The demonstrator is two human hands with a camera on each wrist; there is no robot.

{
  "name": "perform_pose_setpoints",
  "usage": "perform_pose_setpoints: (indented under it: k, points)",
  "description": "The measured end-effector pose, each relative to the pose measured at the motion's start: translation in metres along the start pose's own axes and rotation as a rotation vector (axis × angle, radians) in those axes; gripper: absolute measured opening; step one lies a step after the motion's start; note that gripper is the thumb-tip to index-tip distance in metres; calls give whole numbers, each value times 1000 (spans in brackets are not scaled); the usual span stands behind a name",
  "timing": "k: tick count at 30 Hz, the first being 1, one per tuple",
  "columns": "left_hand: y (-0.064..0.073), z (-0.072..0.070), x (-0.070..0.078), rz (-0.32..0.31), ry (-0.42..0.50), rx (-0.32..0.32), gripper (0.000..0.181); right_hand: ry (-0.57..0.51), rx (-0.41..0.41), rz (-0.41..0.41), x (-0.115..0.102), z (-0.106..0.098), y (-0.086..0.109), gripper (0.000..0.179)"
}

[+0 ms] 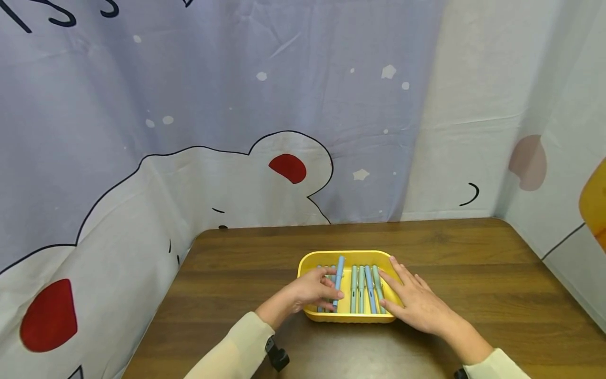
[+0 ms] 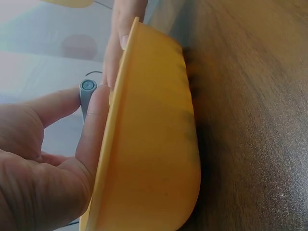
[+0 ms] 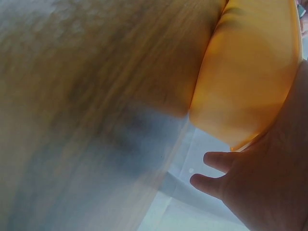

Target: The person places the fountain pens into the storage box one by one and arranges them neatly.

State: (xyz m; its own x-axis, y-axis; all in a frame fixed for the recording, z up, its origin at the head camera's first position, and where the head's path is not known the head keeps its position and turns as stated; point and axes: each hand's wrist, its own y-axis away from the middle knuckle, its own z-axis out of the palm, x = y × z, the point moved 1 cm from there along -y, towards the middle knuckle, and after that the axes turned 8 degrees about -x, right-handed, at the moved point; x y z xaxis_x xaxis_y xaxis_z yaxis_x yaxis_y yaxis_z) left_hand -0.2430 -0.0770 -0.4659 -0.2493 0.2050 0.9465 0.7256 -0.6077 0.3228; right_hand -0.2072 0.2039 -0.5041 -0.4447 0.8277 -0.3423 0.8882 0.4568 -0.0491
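Note:
My left hand [image 1: 310,289] pinches a blue pen [image 1: 340,267] between thumb and fingers, over the left part of a yellow tray [image 1: 350,318]. In the left wrist view the round end of that pen [image 2: 88,85] shows between the fingertips, above the tray's rim. Behind the left hand lie several more pens, partly hidden by it. Right of the held pen, green pens [image 1: 354,289] and a blue pen [image 1: 371,292] lie side by side in the tray. My right hand [image 1: 416,302] rests with spread fingers on the tray's right rim.
The tray stands on a brown wooden table [image 1: 246,279]. A printed curtain [image 1: 213,105] hangs behind the table's back edge and along its sides. A black wrist strap [image 1: 276,355] is worn on the left wrist, over a pale sleeve.

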Motion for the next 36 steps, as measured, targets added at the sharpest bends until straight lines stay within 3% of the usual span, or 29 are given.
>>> perform_pose_setpoints:
  k: [11, 36]
  points:
    - [-10, 3, -4, -62, -102, 31, 70, -1, 1, 4, 0, 1, -1, 69]
    - [-17, 13, -5, -90, -208, 25, 59, 9, 3, 4, 0, 0, -1, 67]
